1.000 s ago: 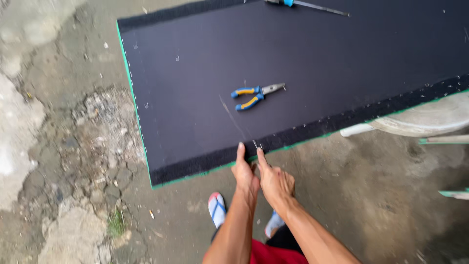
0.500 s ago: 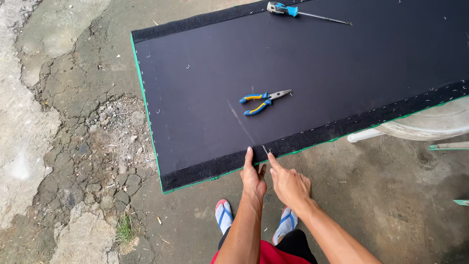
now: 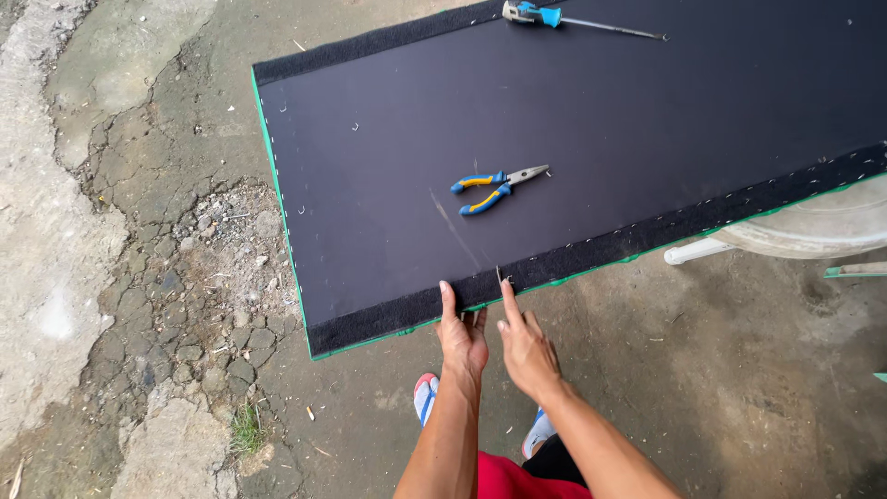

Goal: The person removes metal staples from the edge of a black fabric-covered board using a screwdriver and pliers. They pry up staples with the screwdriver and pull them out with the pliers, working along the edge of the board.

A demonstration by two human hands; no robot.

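Black fabric covers a long panel (image 3: 601,120) edged in green, and on it, well apart from my hands, lie blue-and-yellow pliers (image 3: 496,182); a blue-handled screwdriver (image 3: 573,18) rests near the far edge. Nothing lies between me and the near border, a fuzzy black strip (image 3: 591,257) dotted with small staples (a few loose ones are scattered on the cloth). My left hand (image 3: 462,334) presses that strip with fingers straight, holding nothing. My right hand (image 3: 525,346) points one finger at the strip beside it, the rest loosely curled, empty. Cracked concrete floor (image 3: 139,277) surrounds the panel, a white plastic chair (image 3: 813,231) beneath its right end.
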